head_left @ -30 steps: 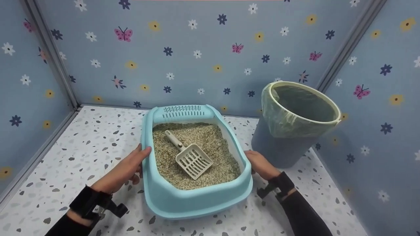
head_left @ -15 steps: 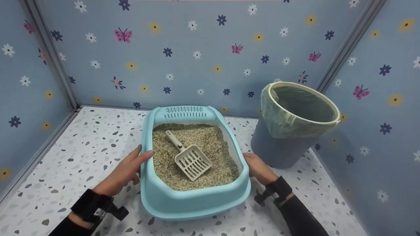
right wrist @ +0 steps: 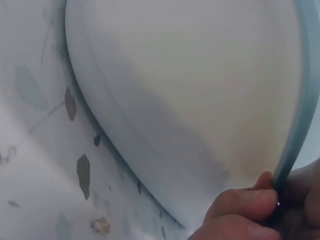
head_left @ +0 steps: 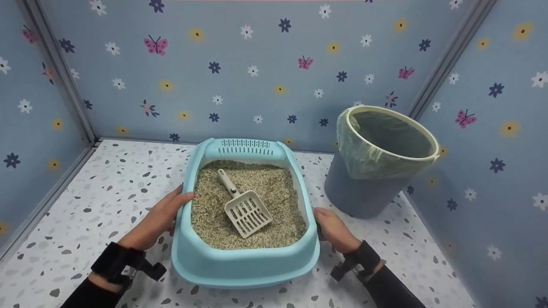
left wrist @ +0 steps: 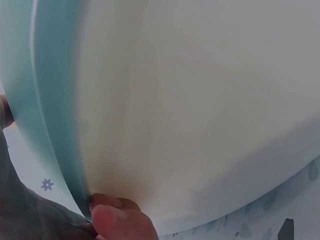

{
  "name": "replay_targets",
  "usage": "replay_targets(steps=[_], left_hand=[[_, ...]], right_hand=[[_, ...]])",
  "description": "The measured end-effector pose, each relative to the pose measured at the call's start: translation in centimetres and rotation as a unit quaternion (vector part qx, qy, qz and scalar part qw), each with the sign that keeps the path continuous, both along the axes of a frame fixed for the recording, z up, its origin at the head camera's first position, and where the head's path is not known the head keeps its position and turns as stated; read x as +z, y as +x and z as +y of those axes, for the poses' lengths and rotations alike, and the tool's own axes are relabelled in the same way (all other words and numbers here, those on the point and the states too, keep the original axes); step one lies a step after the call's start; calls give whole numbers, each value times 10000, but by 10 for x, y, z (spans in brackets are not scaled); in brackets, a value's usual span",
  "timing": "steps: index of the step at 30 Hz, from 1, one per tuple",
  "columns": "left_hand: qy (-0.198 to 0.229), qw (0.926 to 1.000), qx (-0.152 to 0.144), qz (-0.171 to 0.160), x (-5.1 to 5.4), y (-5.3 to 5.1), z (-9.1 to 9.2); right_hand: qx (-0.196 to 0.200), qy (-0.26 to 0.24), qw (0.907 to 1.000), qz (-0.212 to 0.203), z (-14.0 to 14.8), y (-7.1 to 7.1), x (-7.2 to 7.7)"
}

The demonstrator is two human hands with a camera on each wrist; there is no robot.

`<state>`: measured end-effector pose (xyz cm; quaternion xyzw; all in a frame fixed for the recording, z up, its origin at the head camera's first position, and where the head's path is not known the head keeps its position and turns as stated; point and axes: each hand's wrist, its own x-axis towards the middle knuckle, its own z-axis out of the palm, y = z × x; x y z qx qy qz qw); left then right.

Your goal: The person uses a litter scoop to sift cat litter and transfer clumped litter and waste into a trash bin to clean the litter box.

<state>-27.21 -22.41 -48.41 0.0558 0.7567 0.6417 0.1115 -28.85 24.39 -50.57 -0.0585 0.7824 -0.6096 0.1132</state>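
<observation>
Together, left hand (head_left: 158,216) and right hand (head_left: 336,229) grip litter tray (head_left: 248,267), fingers (left wrist: 125,223) curled under rim (head_left: 185,224); scoop (head_left: 241,200) lies on litter (head_left: 276,184).

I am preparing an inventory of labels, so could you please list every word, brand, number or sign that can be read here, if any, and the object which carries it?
There are none to read.
The tray, scoop, bin and liner show no legible text.
The wall shows printed flowers and butterflies, not lettering.
</observation>
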Motion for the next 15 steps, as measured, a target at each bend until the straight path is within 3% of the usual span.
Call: replay_targets(steps=[6,10,13,15], left_hand=[[128,9998,-109,52,-1,2,-1],[63,9999,-128,85,1,1,0],[-10,9998,-166,120,2,0,1],[-41,9998,-169,104,2,0,1]], right_hand=[[190,97,9998,24,2,3,0],[687,390,9969,-54,10,-7,9],[1057,1257,9864,45,15,-16,26],[1166,2107,9700,320,17,-22,43]])
